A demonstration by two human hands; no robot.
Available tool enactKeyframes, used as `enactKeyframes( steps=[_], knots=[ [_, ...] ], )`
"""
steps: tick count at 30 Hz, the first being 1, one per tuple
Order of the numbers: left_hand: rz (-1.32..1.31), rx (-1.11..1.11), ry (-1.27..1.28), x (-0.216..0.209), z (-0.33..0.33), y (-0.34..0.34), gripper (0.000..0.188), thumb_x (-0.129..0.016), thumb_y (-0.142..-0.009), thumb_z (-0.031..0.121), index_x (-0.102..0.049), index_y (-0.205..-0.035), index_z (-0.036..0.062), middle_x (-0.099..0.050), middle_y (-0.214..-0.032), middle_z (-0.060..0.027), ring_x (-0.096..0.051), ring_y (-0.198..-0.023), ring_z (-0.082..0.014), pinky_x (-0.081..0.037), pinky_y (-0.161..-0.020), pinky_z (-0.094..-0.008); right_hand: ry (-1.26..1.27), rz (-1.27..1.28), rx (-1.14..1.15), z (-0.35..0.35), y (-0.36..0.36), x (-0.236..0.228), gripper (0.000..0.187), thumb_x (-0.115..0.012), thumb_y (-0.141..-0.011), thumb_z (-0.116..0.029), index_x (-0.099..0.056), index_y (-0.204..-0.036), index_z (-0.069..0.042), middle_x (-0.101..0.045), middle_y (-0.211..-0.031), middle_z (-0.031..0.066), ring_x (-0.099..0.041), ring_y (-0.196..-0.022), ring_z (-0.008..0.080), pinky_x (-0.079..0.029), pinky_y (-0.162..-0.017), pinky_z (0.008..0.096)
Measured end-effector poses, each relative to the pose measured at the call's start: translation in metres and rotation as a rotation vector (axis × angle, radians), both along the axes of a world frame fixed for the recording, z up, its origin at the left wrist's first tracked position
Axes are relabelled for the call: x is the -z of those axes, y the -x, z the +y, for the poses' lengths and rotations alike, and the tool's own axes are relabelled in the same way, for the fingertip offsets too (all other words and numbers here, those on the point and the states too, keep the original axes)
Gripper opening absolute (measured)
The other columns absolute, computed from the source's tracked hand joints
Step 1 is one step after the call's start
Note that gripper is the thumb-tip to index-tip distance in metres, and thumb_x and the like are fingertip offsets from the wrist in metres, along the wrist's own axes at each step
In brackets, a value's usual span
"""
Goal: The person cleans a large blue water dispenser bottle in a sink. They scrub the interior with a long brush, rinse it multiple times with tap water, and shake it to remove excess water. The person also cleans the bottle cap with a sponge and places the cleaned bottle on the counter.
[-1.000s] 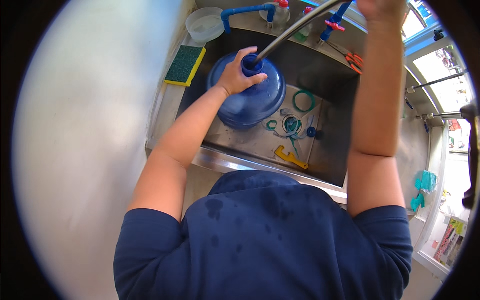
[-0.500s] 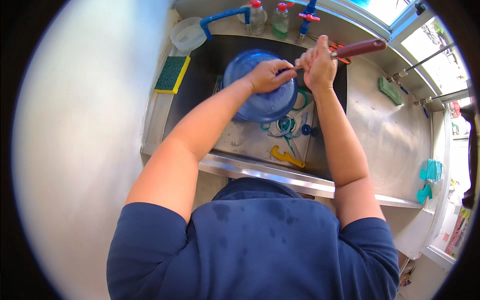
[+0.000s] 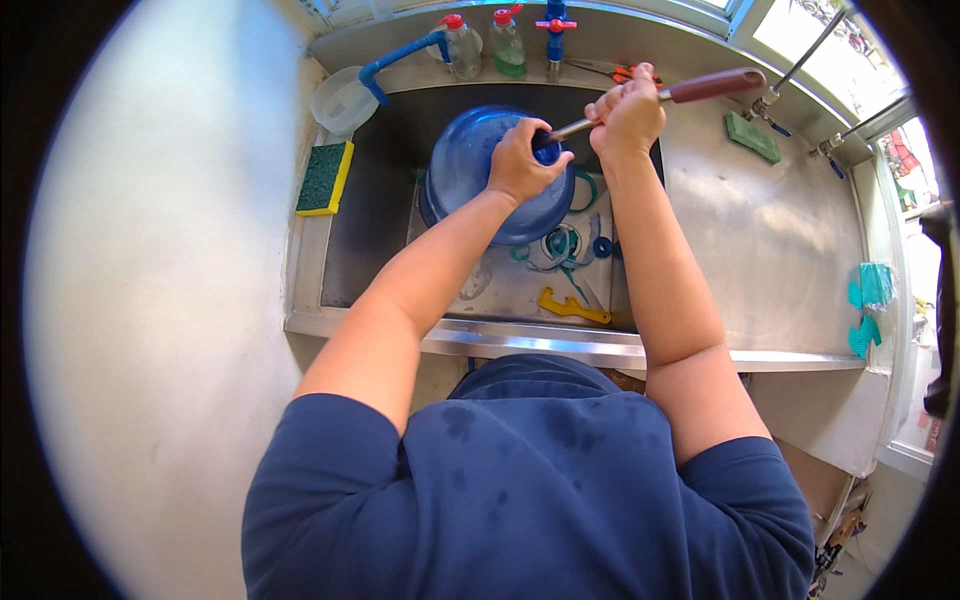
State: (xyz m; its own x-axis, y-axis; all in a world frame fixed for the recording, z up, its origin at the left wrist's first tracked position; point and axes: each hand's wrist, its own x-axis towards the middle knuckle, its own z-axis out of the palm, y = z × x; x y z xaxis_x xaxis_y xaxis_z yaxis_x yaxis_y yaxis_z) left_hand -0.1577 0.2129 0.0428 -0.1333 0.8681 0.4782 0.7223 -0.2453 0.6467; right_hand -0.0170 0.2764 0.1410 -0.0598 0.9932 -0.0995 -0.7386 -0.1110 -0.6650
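Observation:
A large translucent blue water jug (image 3: pixel 462 165) sits in the sink, its mouth tilted toward the upper right. My left hand (image 3: pixel 518 168) grips the jug's neck, fingers and thumb curved round the rim. In my right hand (image 3: pixel 630 118) is a long metal rod with a maroon handle (image 3: pixel 712 86); the handle sticks out to the right past my fist. The rod's far end goes into the jug's mouth, so its tip is hidden. On the sink floor below the jug lie teal and blue strips (image 3: pixel 560 248) and a yellow plastic tool (image 3: pixel 573 306).
Left of the basin are a green-and-yellow sponge (image 3: pixel 325 180) and a clear plastic tub (image 3: pixel 343 102). Along the back stand a blue pipe spout (image 3: pixel 405 62), two red-capped bottles (image 3: pixel 508 45) and a blue valve (image 3: pixel 555 30). A green pad (image 3: pixel 752 138) lies on the right-hand steel counter (image 3: pixel 760 250).
My left hand has shifted from over the jug's mouth to round its neck, with fingers spread wider. More of the rod shows between my right hand and the mouth. The whole view has shifted slightly.

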Motion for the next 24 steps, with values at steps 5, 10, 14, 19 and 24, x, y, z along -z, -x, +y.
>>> enactKeyframes(
  steps=[5, 10, 14, 19, 24],
  knots=[
    [0.047, 0.556, 0.528, -0.039, -0.017, 0.012, 0.055, -0.085, -0.065, 0.024, -0.062, -0.112, 0.0086, -0.066, -0.104, -0.0085, -0.063, -0.097, -0.0196, -0.049, -0.088, -0.0328, -0.129, -0.183, -0.408, 0.008, -0.004, 0.004, 0.043, -0.055, -0.098, -0.035, -0.039, -0.064, -0.016, -0.029, -0.048, -0.0025, -0.025, -0.038, 0.0126, -0.027, -0.044, 0.0320],
    [-0.056, -0.210, -0.008, -0.023, -0.050, -0.010, 0.068, -0.085, -0.064, 0.025, -0.055, -0.123, 0.0089, -0.066, -0.104, -0.0130, -0.064, -0.097, -0.0282, -0.051, -0.086, -0.0362, 0.161, -0.021, -0.025, -0.020, 0.015, -0.001, 0.047, -0.055, -0.099, -0.038, -0.036, -0.061, -0.017, -0.028, -0.046, -0.0031, -0.024, -0.037, 0.0122, -0.025, -0.042, 0.0317],
    [-0.082, 0.206, 0.260, 0.006, -0.035, 0.006, 0.048, -0.085, -0.064, 0.026, -0.064, -0.104, 0.0100, -0.068, -0.089, -0.0120, -0.065, -0.089, -0.0269, -0.050, -0.082, -0.0355, -0.045, -0.381, -0.541, -0.029, 0.032, -0.013, 0.044, -0.059, -0.096, -0.033, -0.037, -0.061, -0.016, -0.028, -0.047, -0.0050, -0.027, -0.036, 0.0112, -0.026, -0.041, 0.0312],
    [-0.193, -0.005, 0.153, 0.006, -0.031, 0.015, 0.073, -0.089, -0.059, 0.033, -0.060, -0.120, 0.0074, -0.069, -0.106, -0.0127, -0.067, -0.098, -0.0241, -0.052, -0.089, -0.0344, -0.136, -0.164, -0.242, -0.009, 0.026, -0.024, 0.043, -0.055, -0.098, -0.034, -0.035, -0.064, -0.018, -0.024, -0.049, -0.0047, -0.021, -0.040, 0.0125, -0.026, -0.046, 0.0335],
    [-0.068, 0.132, 0.371, -0.018, -0.042, 0.014, 0.060, -0.087, -0.063, 0.028, -0.065, -0.115, 0.0073, -0.069, -0.099, -0.0064, -0.066, -0.092, -0.0165, -0.051, -0.087, -0.0314, -0.079, -0.267, -0.518, -0.004, 0.018, -0.014, 0.049, -0.055, -0.098, -0.035, -0.033, -0.059, -0.018, -0.025, -0.048, -0.0037, -0.021, -0.040, 0.0119, -0.026, -0.046, 0.0330]
  ],
)
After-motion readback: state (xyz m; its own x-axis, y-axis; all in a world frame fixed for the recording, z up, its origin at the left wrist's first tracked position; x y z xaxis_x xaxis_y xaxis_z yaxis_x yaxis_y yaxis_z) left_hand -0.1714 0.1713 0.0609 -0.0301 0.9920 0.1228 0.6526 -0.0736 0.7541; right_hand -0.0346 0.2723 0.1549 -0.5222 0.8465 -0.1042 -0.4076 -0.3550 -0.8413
